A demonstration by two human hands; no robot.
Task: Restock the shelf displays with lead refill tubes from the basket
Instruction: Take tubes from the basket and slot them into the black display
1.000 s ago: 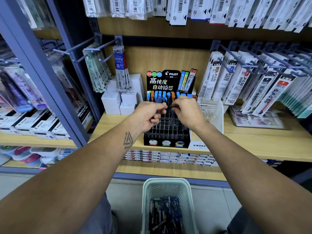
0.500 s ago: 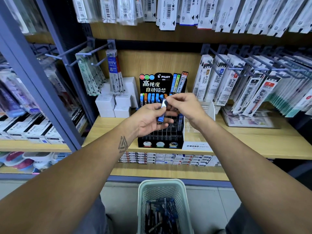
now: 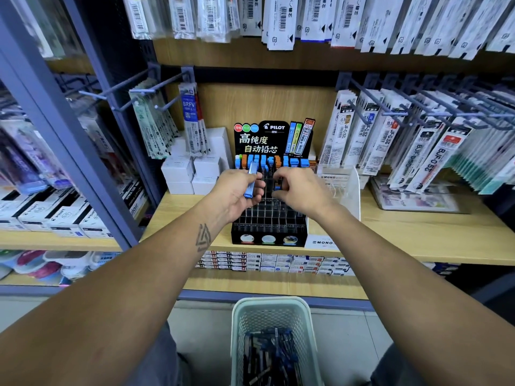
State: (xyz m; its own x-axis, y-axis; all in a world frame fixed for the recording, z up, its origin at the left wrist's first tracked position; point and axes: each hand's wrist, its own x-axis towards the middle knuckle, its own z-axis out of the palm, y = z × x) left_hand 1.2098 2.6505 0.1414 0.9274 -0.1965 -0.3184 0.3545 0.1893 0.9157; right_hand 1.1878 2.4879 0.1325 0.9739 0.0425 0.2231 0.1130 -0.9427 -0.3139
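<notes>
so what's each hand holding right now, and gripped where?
Left hand grips a blue lead refill tube around its middle, both ends showing. Right hand has its fingers curled over the display rack by a blue tube; whether it pinches it cannot be told.

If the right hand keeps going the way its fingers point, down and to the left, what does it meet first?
Probably the black slotted Pilot display rack: the right hand hovers over its mostly empty middle rows, fingertips beside a blue-capped lead tube already slotted there. Depth is uncertain.
</notes>
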